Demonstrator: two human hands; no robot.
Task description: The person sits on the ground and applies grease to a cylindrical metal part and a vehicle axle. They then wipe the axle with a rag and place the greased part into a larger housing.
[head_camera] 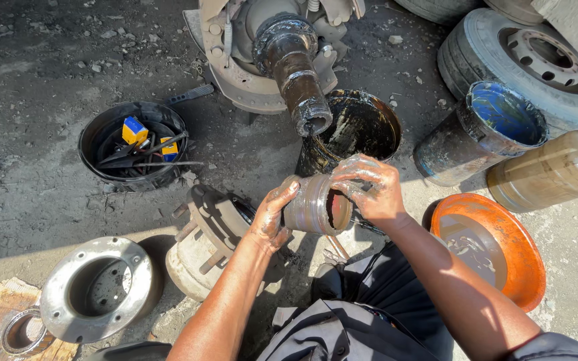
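Gritty, oil-stained ground (48, 73) in hard sunlight carries everything in this outdoor work spot. At the centre, the left hand (270, 217) is clenched around the closed end of a greasy cylindrical bearing part (316, 204), holding it on its side with the open mouth turned right. The right hand (372, 187), coated in grey grease, curls over that open mouth, fingers on the rim and partly inside; it grasps the same part.

Just behind the hands stands a black, grease-smeared bucket (362, 127), and above it a bare axle spindle (299, 73) slants down from the brake assembly. Left of the left hand, a wheel hub with studs (209, 227) lies on the ground, and farther left a round metal flange (98, 287) beside a smaller ring (25, 331) on cardboard. A black tub of tools (135, 144) sits well to the upper left. To the right lie an orange bowl (503, 247), a blue-lined can (483, 130) tipped on its side, a brown plastic jug (550, 170) and a tyre on its rim (530, 60).
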